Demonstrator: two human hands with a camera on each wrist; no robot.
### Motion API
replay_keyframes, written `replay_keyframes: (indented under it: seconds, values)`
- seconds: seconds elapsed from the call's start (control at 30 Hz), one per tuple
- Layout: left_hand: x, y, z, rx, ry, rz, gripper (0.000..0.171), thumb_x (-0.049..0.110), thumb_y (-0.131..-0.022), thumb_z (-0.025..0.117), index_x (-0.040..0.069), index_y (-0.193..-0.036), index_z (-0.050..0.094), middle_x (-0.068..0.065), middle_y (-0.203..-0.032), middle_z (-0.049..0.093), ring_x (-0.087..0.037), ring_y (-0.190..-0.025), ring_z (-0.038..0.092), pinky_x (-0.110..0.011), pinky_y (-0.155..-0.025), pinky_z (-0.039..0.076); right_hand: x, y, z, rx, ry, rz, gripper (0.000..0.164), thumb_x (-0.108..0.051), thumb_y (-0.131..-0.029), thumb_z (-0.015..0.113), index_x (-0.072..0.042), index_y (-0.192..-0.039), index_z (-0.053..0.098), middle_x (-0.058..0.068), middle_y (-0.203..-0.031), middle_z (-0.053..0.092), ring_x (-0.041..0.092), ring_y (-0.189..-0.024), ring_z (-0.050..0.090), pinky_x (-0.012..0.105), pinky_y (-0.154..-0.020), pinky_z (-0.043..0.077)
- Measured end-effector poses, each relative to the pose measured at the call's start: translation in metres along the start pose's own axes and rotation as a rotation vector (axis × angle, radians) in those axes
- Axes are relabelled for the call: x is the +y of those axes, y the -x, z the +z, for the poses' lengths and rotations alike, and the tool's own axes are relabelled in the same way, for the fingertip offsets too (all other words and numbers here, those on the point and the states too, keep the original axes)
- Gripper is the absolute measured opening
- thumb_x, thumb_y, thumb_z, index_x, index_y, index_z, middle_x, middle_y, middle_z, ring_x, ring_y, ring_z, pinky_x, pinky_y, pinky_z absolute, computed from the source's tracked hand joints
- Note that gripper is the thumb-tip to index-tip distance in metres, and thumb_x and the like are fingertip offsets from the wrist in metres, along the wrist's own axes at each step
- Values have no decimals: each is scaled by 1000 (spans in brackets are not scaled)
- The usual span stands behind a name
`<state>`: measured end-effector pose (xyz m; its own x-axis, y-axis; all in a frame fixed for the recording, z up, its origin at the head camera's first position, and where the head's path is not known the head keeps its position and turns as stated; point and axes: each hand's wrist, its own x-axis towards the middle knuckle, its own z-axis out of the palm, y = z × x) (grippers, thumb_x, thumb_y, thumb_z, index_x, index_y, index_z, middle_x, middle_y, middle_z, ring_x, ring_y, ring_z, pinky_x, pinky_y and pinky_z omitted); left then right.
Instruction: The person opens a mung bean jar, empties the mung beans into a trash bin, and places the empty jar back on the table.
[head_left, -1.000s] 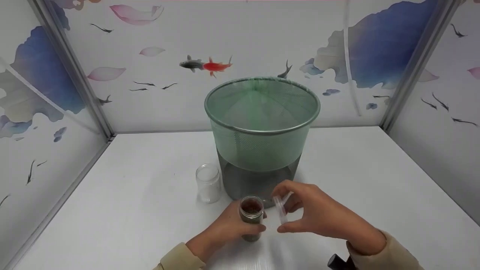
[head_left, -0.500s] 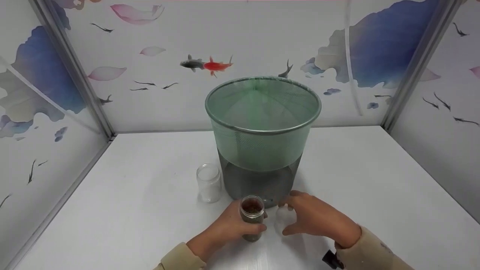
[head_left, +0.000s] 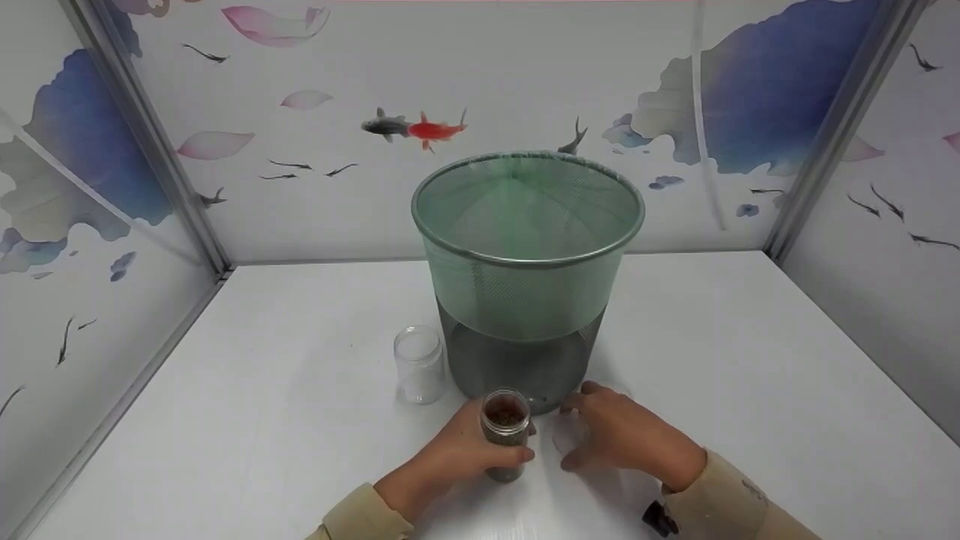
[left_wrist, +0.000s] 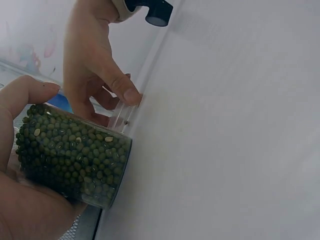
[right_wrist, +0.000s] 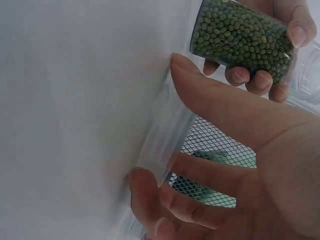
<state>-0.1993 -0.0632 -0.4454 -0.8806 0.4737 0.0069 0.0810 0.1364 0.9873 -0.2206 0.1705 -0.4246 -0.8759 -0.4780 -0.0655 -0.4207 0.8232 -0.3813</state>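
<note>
My left hand [head_left: 454, 446] grips a clear jar [head_left: 504, 433] upright near the front of the table, its mouth uncovered. Green mung beans [left_wrist: 75, 155] fill much of the jar in the left wrist view. To the right of it, my right hand [head_left: 634, 431] holds a clear round lid [head_left: 568, 435] by its edges, low at the tabletop. Thumb and forefinger sit at opposite sides of the lid [right_wrist: 165, 132] in the right wrist view, where the lid lies flat.
A green and grey mesh bin [head_left: 517, 300] stands just behind both hands. Left of the bin is a second clear jar [head_left: 419, 367], with no lid on it. Printed panels wall the white table [head_left: 247, 420] at the back and sides.
The right hand has lowered the lid from upright beside the jar to flat at the tabletop, moving slightly right. The left hand and its jar have stayed in place.
</note>
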Motion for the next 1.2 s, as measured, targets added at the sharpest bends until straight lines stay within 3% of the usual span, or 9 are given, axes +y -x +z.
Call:
replay_keyframes:
  seconds: [0.57, 0.7, 0.8, 1.0, 1.2]
  values:
    - [-1, 0, 0, -5, 37, 33, 46, 5, -75, 79, 8, -118, 60, -6, -105, 67, -20, -98, 61, -36, -94, 44, -2, 0, -2, -30, -12, 84, 58, -23, -62, 91, -7, -114, 70, 4, -102, 58, 19, -85, 55, 41, -77, 49]
    - [-1, 0, 0, -10, 23, 28, 46, 6, -76, 79, 8, -119, 60, -5, -105, 67, -19, -99, 61, -36, -94, 44, -2, 4, -11, -22, -11, 65, 63, -26, -63, 92, -6, -118, 69, 5, -102, 60, 19, -88, 57, 41, -76, 50]
    - [-2, -1, -1, -17, 10, 30, 46, 8, -77, 79, 8, -119, 60, -3, -105, 67, -19, -100, 61, -37, -95, 44, -1, 8, -26, 9, 17, 40, 60, -29, -67, 91, -5, -117, 68, 5, -98, 62, 19, -86, 60, 39, -73, 51]
    - [-3, -1, -1, -8, -1, 38, 46, 7, -76, 79, 8, -118, 60, -3, -104, 68, -19, -99, 61, -37, -95, 43, -2, 26, -64, 108, 67, 9, 36, -37, -76, 84, -13, -100, 72, -4, -80, 64, 10, -72, 58, 32, -62, 49]
    - [-3, -1, -1, -13, 2, 43, 46, 7, -76, 79, 6, -118, 60, -3, -104, 67, -18, -100, 61, -37, -95, 43, -8, 42, -91, 282, 37, -5, 14, -34, -83, 79, -23, -84, 71, -11, -70, 58, 7, -63, 53, 28, -57, 46]
